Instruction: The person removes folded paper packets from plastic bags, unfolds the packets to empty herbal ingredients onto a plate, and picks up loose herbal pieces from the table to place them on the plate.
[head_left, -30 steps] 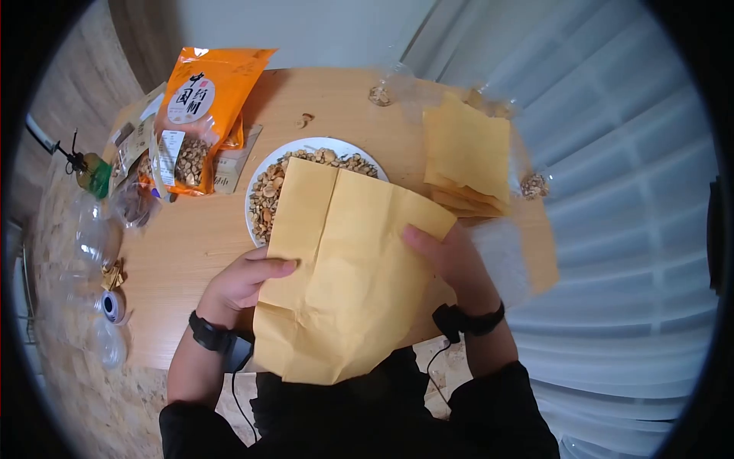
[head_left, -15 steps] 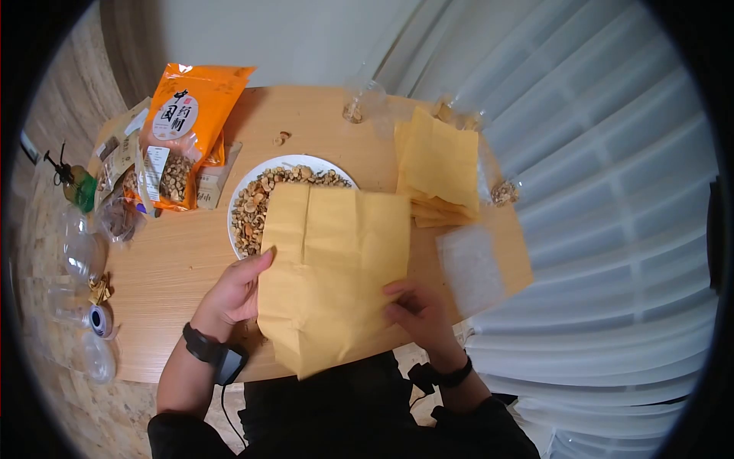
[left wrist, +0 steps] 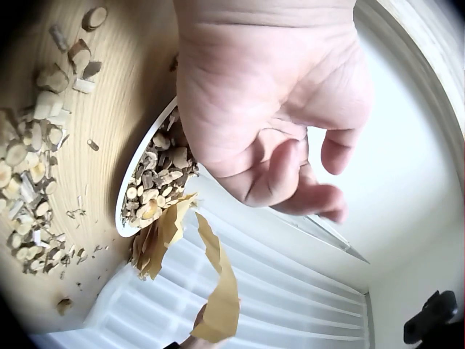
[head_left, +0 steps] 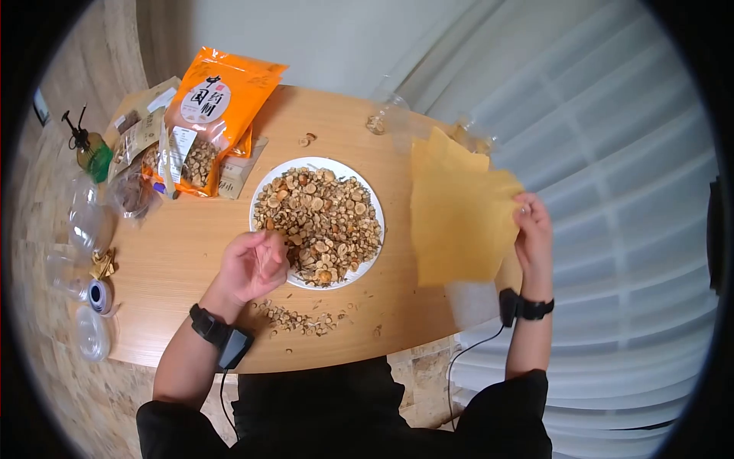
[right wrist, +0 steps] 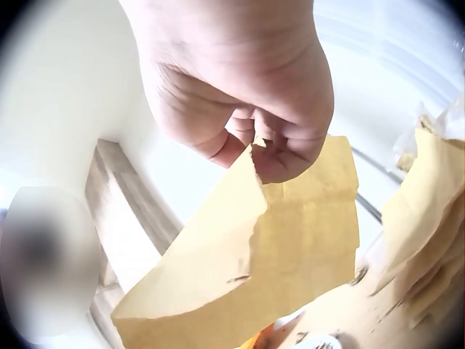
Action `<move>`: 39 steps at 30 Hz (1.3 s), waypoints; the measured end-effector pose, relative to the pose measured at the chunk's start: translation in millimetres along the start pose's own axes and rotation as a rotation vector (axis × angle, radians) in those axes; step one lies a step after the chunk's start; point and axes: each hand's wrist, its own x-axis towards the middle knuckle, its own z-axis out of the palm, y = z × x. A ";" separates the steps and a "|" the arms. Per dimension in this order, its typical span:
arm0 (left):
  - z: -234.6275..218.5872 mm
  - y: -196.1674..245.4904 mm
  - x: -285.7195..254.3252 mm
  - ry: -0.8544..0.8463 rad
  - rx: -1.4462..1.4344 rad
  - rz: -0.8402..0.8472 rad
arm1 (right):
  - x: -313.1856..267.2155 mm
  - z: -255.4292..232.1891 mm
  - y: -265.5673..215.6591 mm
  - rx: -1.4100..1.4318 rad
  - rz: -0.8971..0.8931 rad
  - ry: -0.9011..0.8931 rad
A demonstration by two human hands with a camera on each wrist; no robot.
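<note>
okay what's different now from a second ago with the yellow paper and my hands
The yellow paper sheet has gone from in front of you, over the plate, to the right side. Only the right hand pinches it now. The left hand has let go and hangs by the plate, empty. The orange bag stayed put.

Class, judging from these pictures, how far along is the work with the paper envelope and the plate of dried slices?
Done: the white plate is heaped with dried slices.
In hand: the right hand pinches a yellow paper envelope; the left hand hovers over the plate rim.
Left: no slices visibly in the envelope, and spilled pieces lie on the wooden table.
</note>
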 end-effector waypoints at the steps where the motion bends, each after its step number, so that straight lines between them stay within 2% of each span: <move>1: 0.3 0.5 1.2 -0.055 0.018 0.054 | 15.1 -4.6 2.0 0.039 0.018 0.039; 3: -1.6 4.2 0.3 -0.049 0.002 0.071 | 44.4 -23.0 12.3 0.077 0.038 0.071; 5: -1.8 6.9 -0.3 -0.044 -0.013 0.085 | 70.6 -50.7 32.5 0.003 0.162 0.085; 6: -1.5 7.8 -0.6 -0.043 -0.022 0.086 | 80.8 -58.2 45.7 0.004 0.164 0.079; 8: -0.8 9.3 -0.3 -0.038 -0.030 0.095 | 99.0 -67.5 69.1 -0.169 0.230 0.152; 9: -0.6 8.7 -0.3 -0.045 -0.037 0.100 | 103.4 -68.7 74.6 -0.168 0.234 0.144; 11: 0.0 8.7 0.3 -0.039 -0.051 0.112 | 110.7 -72.8 87.4 -0.415 0.348 0.083; 12: -0.1 9.7 0.4 -0.043 -0.032 0.118 | 119.3 -83.9 103.8 -0.416 0.367 0.069; 14: -1.5 14.3 -3.5 -0.010 -0.013 0.130 | 139.3 -115.7 142.3 -0.781 0.193 0.043; 17: -8.9 39.6 -9.2 0.031 -0.094 0.318 | 147.1 -136.3 158.7 -0.883 0.176 -0.063; 18: -9.7 48.5 -11.8 0.063 -0.117 0.395 | 145.6 -135.3 158.1 -0.879 0.198 -0.085; 20: -12.1 54.3 -15.2 0.088 -0.116 0.434 | 145.9 -129.4 148.9 -1.315 0.019 -0.060; 21: -12.2 55.9 -14.9 0.083 -0.105 0.462 | 140.8 -117.1 140.9 -1.309 0.032 -0.076; 23: -13.2 56.6 -15.6 0.095 -0.112 0.453 | 118.6 -68.3 113.9 -1.209 -0.453 0.014; 25: -15.3 55.2 -13.2 0.141 -0.101 0.457 | 72.8 -1.1 87.2 -0.700 -0.058 -0.082; 27: -17.5 54.1 -12.5 0.135 -0.121 0.461 | 33.0 42.4 84.8 -0.592 0.181 -0.224; 29: -20.4 54.5 -12.3 0.130 -0.100 0.450 | -3.2 79.4 88.6 -0.433 0.378 -0.283; 32: -19.9 53.4 -11.7 0.155 -0.087 0.426 | -25.7 105.7 100.9 -0.367 0.501 -0.359; 34: -19.8 53.6 -10.2 0.170 -0.077 0.414 | -30.6 118.6 109.5 -0.191 0.687 -0.470; 37: -18.4 51.4 -8.4 0.180 -0.080 0.401 | -30.8 132.3 120.5 -0.144 0.767 -0.442; 39: -16.2 50.2 -7.7 0.203 -0.050 0.394 | -33.5 132.5 129.3 -0.067 0.758 -0.416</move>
